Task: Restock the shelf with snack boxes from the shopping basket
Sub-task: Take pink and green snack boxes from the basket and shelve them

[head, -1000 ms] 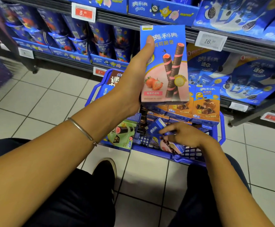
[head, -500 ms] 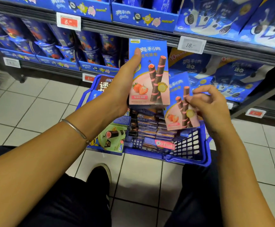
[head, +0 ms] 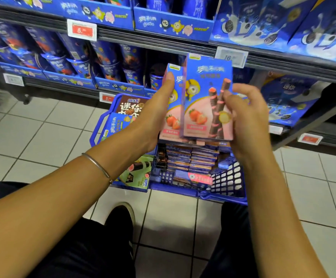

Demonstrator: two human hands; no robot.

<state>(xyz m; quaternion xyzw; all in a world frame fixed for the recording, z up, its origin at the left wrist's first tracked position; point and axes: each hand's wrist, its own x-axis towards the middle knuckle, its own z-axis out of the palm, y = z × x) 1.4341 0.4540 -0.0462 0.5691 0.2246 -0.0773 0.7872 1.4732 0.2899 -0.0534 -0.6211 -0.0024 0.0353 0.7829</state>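
With left grip [head: 153, 115], holding one strawberry snack box [head: 174, 121] upright; with right grip [head: 245, 117], pinching a second box [head: 205, 93] against its front, above the shopping basket [head: 225, 179]. Not shelved yet. Judging by the stacked boxes [head: 187, 159] in the basket, well short of done, with the shelf [head: 159, 40] close behind.

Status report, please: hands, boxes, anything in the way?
Left hand holds rear strawberry box. Right hand pinches front strawberry box, overlapping it. Both upright above basket. Nothing visible blocking.
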